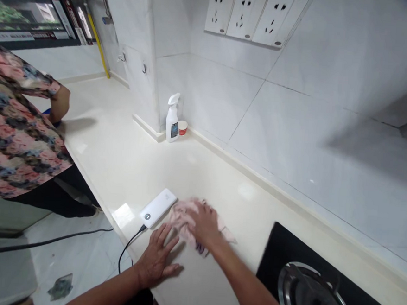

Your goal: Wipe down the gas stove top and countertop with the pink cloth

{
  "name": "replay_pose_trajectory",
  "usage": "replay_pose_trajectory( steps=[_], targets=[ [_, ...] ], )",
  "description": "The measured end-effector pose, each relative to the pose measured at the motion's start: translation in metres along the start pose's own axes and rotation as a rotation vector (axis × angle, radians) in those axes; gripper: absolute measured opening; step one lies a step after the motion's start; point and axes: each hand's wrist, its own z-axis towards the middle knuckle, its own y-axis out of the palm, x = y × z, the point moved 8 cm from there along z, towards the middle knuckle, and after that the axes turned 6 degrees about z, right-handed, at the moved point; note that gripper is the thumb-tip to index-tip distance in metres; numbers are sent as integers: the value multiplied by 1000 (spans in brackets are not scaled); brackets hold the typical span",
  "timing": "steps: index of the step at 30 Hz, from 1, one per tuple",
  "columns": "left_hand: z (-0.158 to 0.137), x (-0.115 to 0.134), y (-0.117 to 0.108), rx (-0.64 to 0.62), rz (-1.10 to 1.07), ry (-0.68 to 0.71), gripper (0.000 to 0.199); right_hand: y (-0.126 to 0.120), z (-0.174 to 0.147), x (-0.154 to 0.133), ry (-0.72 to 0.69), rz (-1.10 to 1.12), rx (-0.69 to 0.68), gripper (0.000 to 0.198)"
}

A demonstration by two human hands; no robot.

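Note:
Under my right hand (pixel 203 222) a crumpled pink cloth (pixel 185 215) is pressed against the pale countertop (pixel 129 159). The fingers of that hand are slightly blurred and curl over the cloth. My left hand (pixel 157 256) rests on the counter near its front edge, fingers spread and holding nothing. Just beyond its fingertips lies a white power bank (pixel 158 208) with a black cable (pixel 129 244) plugged into its near end. The cloth lies close to the right side of the power bank.
A white spray bottle (pixel 172 122) and a small red-and-white cup (pixel 182 128) stand by the wall corner. At right is a black cooktop (pixel 269 259) with a metal-rimmed lidded pot (pixel 313 299). Another person in a floral shirt (pixel 20 130) stands at left. Wall sockets (pixel 248 14) are above.

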Motion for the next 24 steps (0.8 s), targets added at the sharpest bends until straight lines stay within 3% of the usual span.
replay_pose_trajectory(
  steps=[4, 7, 10, 13, 17, 21, 24],
  targets=[
    [-2, -2, 8, -36, 14, -9, 74, -47, 38, 113, 382, -66, 126, 45],
    [-3, -3, 13, -70, 22, 6, 71, -74, 25, 193, 682, -65, 246, 46],
    [-3, -4, 21, -138, 27, 9, 68, -79, -2, 228, 899, 9, 301, 49],
    [-2, -5, 24, -173, 39, -2, 66, -64, -14, 194, 857, 22, 270, 48],
    [1, -3, 16, -110, 55, 25, 61, -23, -30, 76, 484, -1, 194, 47],
    [4, -7, 2, -36, 39, -3, 55, 18, -94, -27, 128, 39, 234, 52],
    [5, -9, 1, -91, 61, 34, 45, 40, -152, -44, 29, 67, 261, 50]
  ],
)
